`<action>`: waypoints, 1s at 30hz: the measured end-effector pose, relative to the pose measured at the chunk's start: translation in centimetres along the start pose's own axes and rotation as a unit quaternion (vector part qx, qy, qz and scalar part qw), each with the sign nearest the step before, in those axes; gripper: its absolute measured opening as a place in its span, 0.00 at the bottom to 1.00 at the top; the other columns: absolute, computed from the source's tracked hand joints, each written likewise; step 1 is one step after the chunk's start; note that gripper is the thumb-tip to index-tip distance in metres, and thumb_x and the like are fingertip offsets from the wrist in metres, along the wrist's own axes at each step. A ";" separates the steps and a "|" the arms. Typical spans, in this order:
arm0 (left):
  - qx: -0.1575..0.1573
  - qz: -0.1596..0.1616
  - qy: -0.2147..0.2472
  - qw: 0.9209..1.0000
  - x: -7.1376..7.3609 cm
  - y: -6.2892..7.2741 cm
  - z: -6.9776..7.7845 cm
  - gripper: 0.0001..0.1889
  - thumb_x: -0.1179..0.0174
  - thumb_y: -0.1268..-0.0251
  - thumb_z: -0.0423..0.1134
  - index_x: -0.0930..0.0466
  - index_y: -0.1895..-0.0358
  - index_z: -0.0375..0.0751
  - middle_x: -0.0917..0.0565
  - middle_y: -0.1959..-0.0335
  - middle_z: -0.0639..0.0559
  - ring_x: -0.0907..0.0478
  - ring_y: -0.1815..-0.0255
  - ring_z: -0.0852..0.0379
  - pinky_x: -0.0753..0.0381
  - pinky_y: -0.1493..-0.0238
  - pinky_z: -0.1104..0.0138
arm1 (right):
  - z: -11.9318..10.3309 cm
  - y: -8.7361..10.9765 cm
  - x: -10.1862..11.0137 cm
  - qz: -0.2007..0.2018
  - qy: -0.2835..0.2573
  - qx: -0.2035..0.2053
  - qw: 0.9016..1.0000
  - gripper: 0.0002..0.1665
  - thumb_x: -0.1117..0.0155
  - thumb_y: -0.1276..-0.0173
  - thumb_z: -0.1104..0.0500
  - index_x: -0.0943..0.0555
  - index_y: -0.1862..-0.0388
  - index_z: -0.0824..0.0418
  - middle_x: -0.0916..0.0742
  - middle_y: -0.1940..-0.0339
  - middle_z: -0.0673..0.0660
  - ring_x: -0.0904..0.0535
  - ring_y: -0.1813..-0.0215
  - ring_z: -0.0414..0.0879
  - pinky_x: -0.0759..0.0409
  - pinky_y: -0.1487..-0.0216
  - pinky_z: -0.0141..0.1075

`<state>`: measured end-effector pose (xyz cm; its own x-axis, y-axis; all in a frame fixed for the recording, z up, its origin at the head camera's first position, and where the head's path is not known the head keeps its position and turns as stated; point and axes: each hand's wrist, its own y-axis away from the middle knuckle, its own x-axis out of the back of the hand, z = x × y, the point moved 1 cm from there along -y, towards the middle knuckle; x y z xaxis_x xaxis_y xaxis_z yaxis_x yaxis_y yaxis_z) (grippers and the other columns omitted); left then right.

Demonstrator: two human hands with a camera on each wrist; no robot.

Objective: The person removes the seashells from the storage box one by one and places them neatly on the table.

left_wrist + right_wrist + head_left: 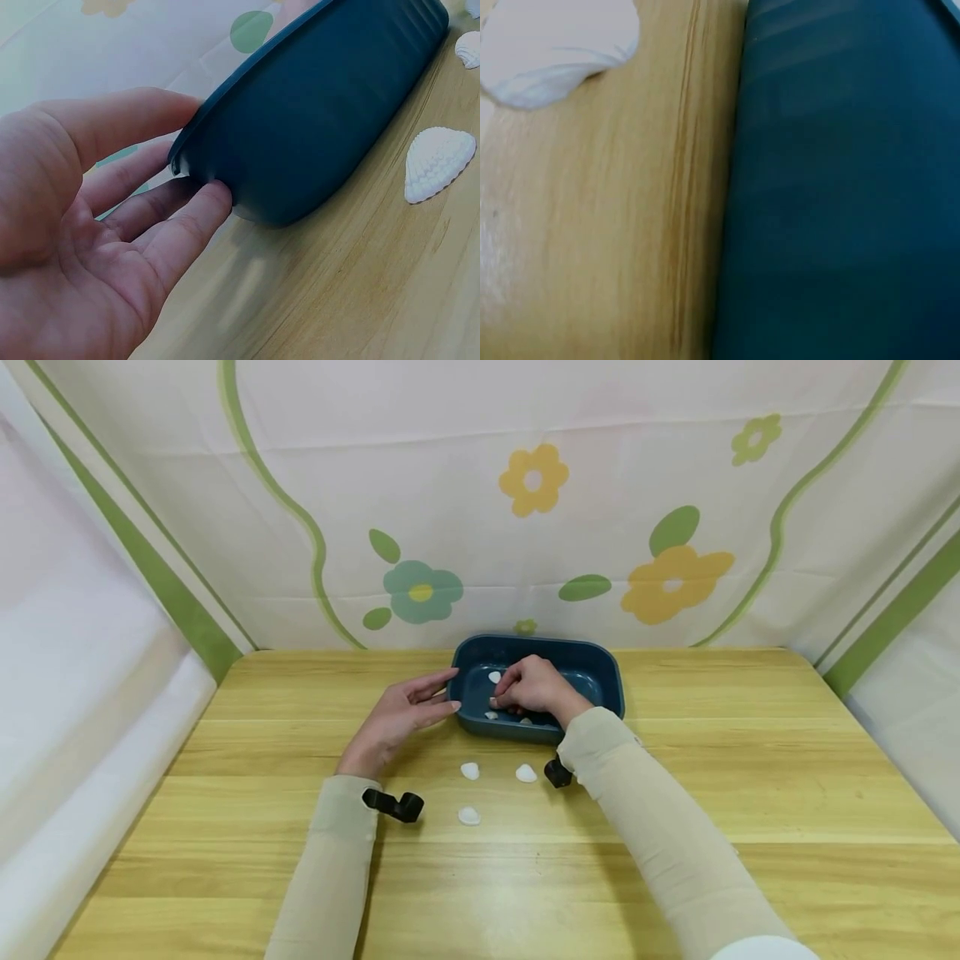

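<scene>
A dark blue rectangular tub (540, 642) stands at the back of the table. At its left end my left hand (397, 718) touches the outer wall and rim with extended fingertips (214, 196). My right hand (536, 685) reaches inside the tub, fingers curled, and pinches what looks like a small white seashell (493, 702). Other seashells lie on the tub's floor, one white (495, 677) and one nearer the front wall (491, 715). In the right wrist view the tub's side wall (840, 187) fills the right half, and the hand is hidden.
Three white seashells lie on the wooden table in front of the tub: one at left (469, 771), one at right (526, 773), one nearer me (469, 816). A flower-printed curtain (450, 468) hangs right behind the tub. Black wrist mounts (405, 807) project from both sleeves.
</scene>
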<state>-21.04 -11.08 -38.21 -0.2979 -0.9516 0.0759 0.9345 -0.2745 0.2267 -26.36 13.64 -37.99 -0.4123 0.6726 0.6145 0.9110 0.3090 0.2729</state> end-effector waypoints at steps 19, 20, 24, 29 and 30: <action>0.002 -0.004 0.013 1.000 0.3 -0.1 -0.2 0.31 0.27 0.28 0.39 0.22 0.24 0.57 0.26 0.19 0.53 0.29 0.18 0.48 0.25 0.21 0.53 | -0.1 0.0 -0.2 0.015 0.012 0.000 1.000 0.07 0.23 0.29 0.56 0.06 0.57 0.57 0.06 0.60 0.56 0.14 0.67 0.45 0.13 0.63 0.35; 0.001 -0.004 0.014 1.000 0.3 -0.1 -0.2 0.31 0.27 0.28 0.39 0.22 0.23 0.57 0.26 0.19 0.53 0.29 0.18 0.48 0.25 0.21 0.53 | -0.1 0.0 -0.2 0.016 0.013 0.001 1.000 0.07 0.23 0.28 0.55 0.06 0.57 0.57 0.06 0.59 0.56 0.13 0.67 0.45 0.13 0.63 0.35; 0.001 -0.005 0.015 1.000 0.3 -0.1 -0.2 0.32 0.27 0.28 0.38 0.22 0.23 0.56 0.26 0.19 0.53 0.29 0.18 0.48 0.25 0.21 0.53 | -0.1 0.1 -0.2 0.020 0.012 0.004 1.000 0.07 0.23 0.29 0.56 0.06 0.57 0.57 0.06 0.57 0.56 0.13 0.66 0.45 0.13 0.61 0.36; 0.004 -0.003 0.017 1.000 0.2 -0.1 -0.2 0.32 0.27 0.29 0.38 0.22 0.23 0.56 0.26 0.19 0.53 0.30 0.17 0.47 0.25 0.21 0.53 | 0.0 0.2 -0.2 0.022 0.007 0.007 1.000 0.06 0.22 0.30 0.56 0.06 0.58 0.57 0.06 0.58 0.56 0.13 0.67 0.45 0.13 0.62 0.36; 0.004 -0.003 0.017 1.000 0.2 0.0 -0.2 0.32 0.27 0.29 0.38 0.22 0.23 0.56 0.26 0.19 0.53 0.30 0.17 0.47 0.25 0.21 0.53 | 0.0 0.2 -0.3 0.021 0.007 0.008 1.000 0.06 0.22 0.30 0.56 0.06 0.58 0.57 0.06 0.58 0.56 0.13 0.67 0.44 0.13 0.62 0.36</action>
<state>-21.10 -11.28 -38.39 -0.2958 -0.9544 0.0412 0.9314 -0.2785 0.2345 -26.11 13.52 -38.09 -0.3743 0.6758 0.6350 0.9269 0.2928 0.2347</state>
